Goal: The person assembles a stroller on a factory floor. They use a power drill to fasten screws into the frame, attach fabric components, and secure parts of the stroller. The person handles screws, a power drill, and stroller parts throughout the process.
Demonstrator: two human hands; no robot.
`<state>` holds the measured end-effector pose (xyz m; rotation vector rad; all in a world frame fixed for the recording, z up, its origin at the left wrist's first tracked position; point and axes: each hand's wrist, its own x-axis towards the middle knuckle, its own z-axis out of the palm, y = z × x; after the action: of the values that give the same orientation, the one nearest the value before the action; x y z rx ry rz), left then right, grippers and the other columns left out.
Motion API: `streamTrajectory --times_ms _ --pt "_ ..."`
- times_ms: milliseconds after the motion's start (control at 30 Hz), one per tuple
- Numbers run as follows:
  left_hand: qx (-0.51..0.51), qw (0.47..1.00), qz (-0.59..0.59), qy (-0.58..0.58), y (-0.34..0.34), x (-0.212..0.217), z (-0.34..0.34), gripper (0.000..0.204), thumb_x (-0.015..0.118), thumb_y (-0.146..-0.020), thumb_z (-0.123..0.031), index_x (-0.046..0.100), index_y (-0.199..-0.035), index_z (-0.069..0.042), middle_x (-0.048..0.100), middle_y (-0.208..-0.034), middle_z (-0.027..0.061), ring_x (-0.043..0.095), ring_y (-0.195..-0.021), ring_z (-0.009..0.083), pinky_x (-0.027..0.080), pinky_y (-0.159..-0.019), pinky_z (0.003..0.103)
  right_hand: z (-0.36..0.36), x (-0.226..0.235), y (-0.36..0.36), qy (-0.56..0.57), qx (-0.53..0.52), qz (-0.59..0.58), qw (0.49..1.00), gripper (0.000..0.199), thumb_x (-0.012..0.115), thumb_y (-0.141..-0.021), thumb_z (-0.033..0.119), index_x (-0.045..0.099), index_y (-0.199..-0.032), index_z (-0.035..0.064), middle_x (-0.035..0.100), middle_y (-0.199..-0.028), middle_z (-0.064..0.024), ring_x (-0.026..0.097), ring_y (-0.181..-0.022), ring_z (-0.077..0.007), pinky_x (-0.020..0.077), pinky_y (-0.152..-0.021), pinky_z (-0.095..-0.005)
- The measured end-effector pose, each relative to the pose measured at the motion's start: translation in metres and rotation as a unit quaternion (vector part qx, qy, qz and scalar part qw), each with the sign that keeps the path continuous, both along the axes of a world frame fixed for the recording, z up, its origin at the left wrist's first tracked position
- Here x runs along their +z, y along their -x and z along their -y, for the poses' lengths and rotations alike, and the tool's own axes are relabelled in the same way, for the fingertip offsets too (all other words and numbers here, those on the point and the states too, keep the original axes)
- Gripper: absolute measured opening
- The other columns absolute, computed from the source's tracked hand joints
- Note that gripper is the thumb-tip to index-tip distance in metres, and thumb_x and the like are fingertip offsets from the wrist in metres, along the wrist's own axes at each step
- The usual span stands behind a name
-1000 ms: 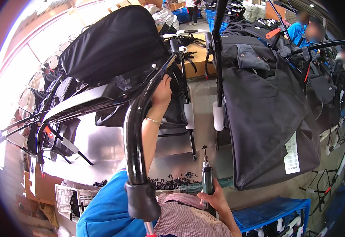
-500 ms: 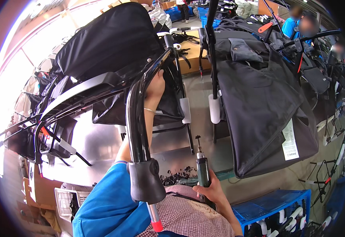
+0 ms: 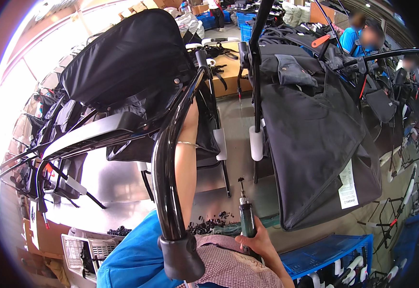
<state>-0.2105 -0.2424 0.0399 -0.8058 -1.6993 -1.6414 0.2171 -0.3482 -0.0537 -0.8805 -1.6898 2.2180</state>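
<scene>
My right hand is wrapped round a dark green power screwdriver held upright near my apron. A small black piece sits at the tip of its bit. My left hand reaches up behind the bent black tube of a folding frame, beside its black fabric. Its fingers are hidden by the tube and cloth. A grey-black plastic joint caps the tube's near end. The frame stands over a shiny metal table.
At my right stands another frame with dark grey fabric and a white label. Loose small black parts lie along the table's near edge. A blue crate holds white-padded tubes at lower right; a white basket is at lower left. Co-workers stand far right.
The view has shifted, and the frames sit slightly further left and lower in it. My left hand is more hidden behind the tube. The screwdriver stays in my right hand.
</scene>
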Motion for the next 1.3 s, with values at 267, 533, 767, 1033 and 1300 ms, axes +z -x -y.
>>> streamTrajectory --times_ms 267,533,767,1033,1300 --pt "-0.026 0.985 0.121 -0.119 -0.044 0.016 -0.013 0.022 0.076 -0.077 -0.009 0.068 -0.092 0.005 0.067 -0.085 0.0030 0.058 -0.075 0.0086 0.047 -0.071 0.023 -0.007 0.014 0.006 0.038 0.009 -0.032 0.999 0.079 0.086 -0.067 0.014 0.042 -0.132 0.0028 0.057 -0.081 -0.0026 0.057 -0.065 -0.0112 0.0507 -0.054 -0.0277" --pt "0.074 0.993 -0.050 -0.083 -0.083 0.029 -0.018 0.011 0.076 -0.072 -0.005 0.069 -0.080 -0.001 0.069 -0.087 0.0104 0.064 -0.080 0.0252 0.049 -0.076 0.034 -0.013 0.013 0.006 0.009 0.002 -0.030 0.999 0.076 0.086 -0.067 0.013 0.043 -0.128 0.0018 0.059 -0.078 -0.0043 0.059 -0.062 -0.0134 0.0504 -0.054 -0.0292" --pt "0.129 0.987 -0.052 -0.077 -0.071 0.021 -0.014 0.012 0.074 -0.075 -0.006 0.069 -0.084 -0.001 0.070 -0.089 0.0099 0.064 -0.082 0.0260 0.049 -0.078 0.034 -0.019 0.018 0.018 0.024 0.021 -0.052 0.998 0.080 0.087 -0.066 0.018 0.043 -0.131 0.0012 0.059 -0.081 -0.0037 0.058 -0.065 -0.0111 0.0495 -0.056 -0.0267" --pt "0.042 0.998 0.036 -0.002 -0.022 -0.010 0.013 0.015 0.068 -0.084 -0.008 0.069 -0.094 0.003 0.069 -0.091 0.0060 0.061 -0.085 0.0117 0.047 -0.080 0.025 -0.061 0.067 0.115 -0.117 0.042 -0.143 0.982 0.085 0.086 -0.066 0.032 0.043 -0.130 -0.0024 0.054 -0.106 -0.0071 0.053 -0.100 -0.0169 0.0432 -0.089 -0.0300" --pt "-0.215 0.965 0.120 -0.095 0.009 -0.011 0.006 0.012 0.066 -0.085 -0.001 0.067 -0.098 -0.002 0.065 -0.093 0.0014 0.058 -0.087 0.0085 0.045 -0.083 0.023 -0.087 0.108 0.184 -0.105 0.038 -0.181 0.977 0.086 0.087 -0.066 0.026 0.041 -0.132 -0.0031 0.055 -0.104 -0.0055 0.054 -0.092 -0.0140 0.0478 -0.081 -0.0268"
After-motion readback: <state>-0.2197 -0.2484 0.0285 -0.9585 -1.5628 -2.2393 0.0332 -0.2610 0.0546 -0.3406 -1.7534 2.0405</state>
